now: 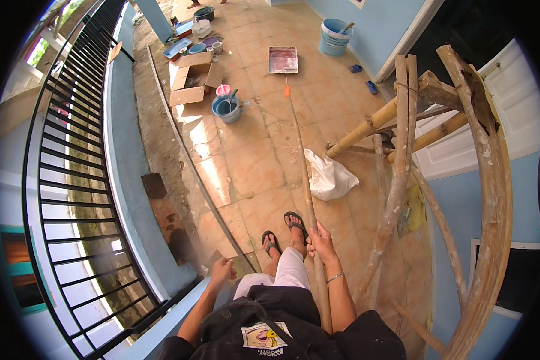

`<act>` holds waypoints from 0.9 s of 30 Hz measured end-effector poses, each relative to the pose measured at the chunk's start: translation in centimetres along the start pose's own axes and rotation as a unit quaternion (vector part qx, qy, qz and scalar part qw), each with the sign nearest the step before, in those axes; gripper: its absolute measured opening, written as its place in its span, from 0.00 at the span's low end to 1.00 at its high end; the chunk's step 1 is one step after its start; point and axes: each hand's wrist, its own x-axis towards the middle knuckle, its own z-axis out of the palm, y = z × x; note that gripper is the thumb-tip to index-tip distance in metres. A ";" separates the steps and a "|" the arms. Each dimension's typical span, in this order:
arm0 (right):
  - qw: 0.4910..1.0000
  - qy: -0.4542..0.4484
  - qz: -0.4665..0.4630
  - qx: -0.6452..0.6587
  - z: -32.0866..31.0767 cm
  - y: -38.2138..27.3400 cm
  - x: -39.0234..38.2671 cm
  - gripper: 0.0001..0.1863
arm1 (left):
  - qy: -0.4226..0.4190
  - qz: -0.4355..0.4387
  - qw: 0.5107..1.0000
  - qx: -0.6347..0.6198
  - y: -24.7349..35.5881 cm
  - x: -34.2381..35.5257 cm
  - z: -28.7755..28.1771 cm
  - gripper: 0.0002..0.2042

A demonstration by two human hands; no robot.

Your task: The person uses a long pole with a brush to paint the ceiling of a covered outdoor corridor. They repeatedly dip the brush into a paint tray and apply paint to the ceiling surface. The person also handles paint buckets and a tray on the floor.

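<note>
My right hand is closed around a long wooden pole, which runs up past an orange handle piece to a paint roller resting in a tray of pinkish paint. My left hand hangs by my left side with curled fingers and nothing visible in them, near the end of a long narrow strip lying on the floor. A white sack lies just right of the pole.
Bamboo scaffolding stands close on my right; black railing runs along my left. Ahead are an open cardboard box, a bucket with a tool, another bucket, blue slippers, several containers and someone's feet.
</note>
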 end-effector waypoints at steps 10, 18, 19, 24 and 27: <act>1.000 0.010 -0.019 -0.015 0.4 -3.1 15.4 0.22 | 0.071 -0.015 0.996 -0.043 -2.3 -1.6 -2.9 0.10; 1.000 -0.005 -0.011 -0.004 -0.5 -2.9 12.3 0.19 | 0.073 -0.042 0.994 -0.073 -3.3 -1.3 -2.5 0.11; 1.000 -0.007 -0.014 -0.008 -0.6 -2.1 10.0 0.19 | 0.059 -0.028 0.996 -0.066 -3.0 -1.1 -1.9 0.11; 0.999 0.024 0.016 0.028 -0.8 0.8 -1.1 0.19 | -0.004 0.002 0.999 -0.049 -0.8 0.9 2.5 0.12; 0.997 0.022 -0.044 -0.059 -0.5 1.4 -5.2 0.28 | -0.048 0.040 0.998 -0.023 0.7 1.4 5.3 0.12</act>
